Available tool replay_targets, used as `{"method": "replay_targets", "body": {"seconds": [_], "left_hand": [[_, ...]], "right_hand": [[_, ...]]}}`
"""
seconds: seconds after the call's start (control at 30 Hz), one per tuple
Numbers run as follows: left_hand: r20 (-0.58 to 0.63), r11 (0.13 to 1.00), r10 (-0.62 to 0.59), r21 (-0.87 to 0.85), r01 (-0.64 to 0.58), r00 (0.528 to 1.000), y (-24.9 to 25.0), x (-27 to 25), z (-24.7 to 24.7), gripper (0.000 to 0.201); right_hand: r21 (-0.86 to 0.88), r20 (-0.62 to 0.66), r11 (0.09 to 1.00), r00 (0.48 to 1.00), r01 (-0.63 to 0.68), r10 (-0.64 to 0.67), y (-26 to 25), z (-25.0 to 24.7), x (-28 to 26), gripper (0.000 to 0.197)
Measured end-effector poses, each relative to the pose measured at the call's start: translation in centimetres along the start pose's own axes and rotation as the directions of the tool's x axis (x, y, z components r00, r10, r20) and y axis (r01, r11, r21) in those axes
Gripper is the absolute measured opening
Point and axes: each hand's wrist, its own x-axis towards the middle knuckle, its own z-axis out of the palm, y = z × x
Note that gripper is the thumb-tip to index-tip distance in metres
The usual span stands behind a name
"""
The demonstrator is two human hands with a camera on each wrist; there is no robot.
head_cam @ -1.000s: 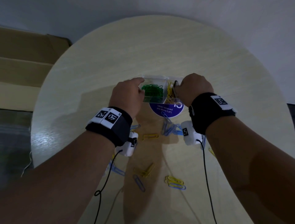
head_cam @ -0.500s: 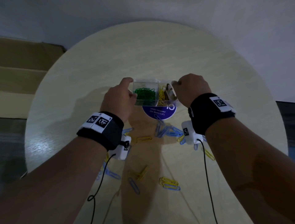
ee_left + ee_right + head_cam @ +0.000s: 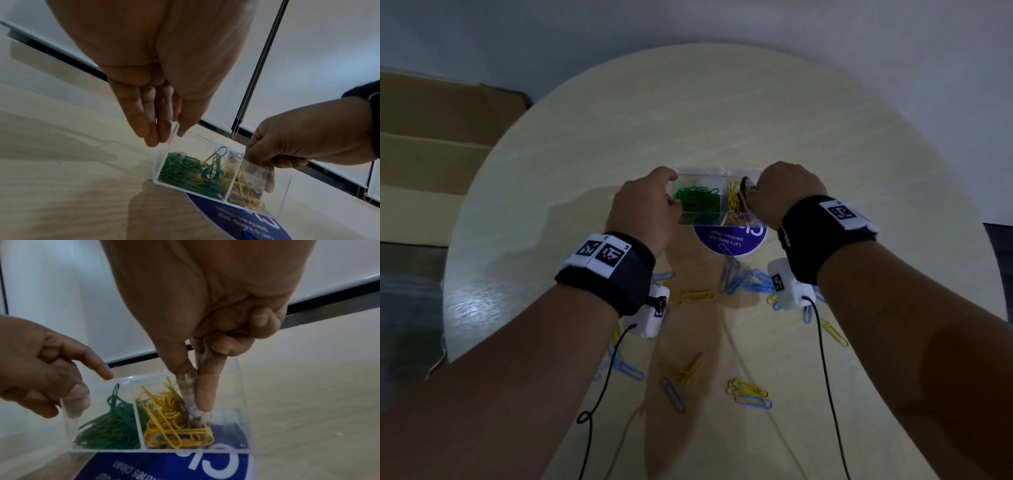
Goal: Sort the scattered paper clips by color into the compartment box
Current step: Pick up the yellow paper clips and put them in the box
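Observation:
A clear compartment box stands mid-table. Green clips fill its left cell and yellow clips the middle one. My left hand pinches the box's left wall, with straight fingers outside and the thumb inside. My right hand pinches the clear divider beside the yellow clips between thumb and index finger. Through the rightmost cell only the sticker below shows. Loose blue clips and yellow clips lie nearer me.
A round blue sticker lies under the box's near edge. The round pale table ends close behind the box. More clips are scattered between my forearms. Two black cables trail over the table. Cardboard sits at left.
My left hand has slid off the green cell to the box's left wall. The right hand keeps its pinch at the divider. The box has hardly shifted.

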Motion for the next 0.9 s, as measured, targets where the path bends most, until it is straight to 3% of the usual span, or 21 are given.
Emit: {"method": "replay_targets", "body": {"seconds": [0.5, 0.73, 0.9], "left_hand": [[-0.019, 1.0, 0.012, 0.006, -0.012, 1.0, 0.1, 0.1, -0.1, 0.042], [0.031, 0.998, -0.024, -0.058, 0.026, 0.999, 0.1, 0.3, -0.6, 0.042], [0.039, 0.999, -0.019, -0.043, 0.021, 0.999, 0.2, 0.2, -0.9, 0.043]], "right_hand": [[0.062, -0.036, 0.988, 0.989, -0.143, 0.145, -0.4, 0.9, 0.3, 0.044], [-0.014, 0.075, 0.999, 0.996, -0.051, 0.052, 0.2, -0.1, 0.5, 0.054], [-0.246, -0.058, 0.968, 0.997, 0.042, -0.058, 0.4, 0.4, 0.2, 0.061]]}}
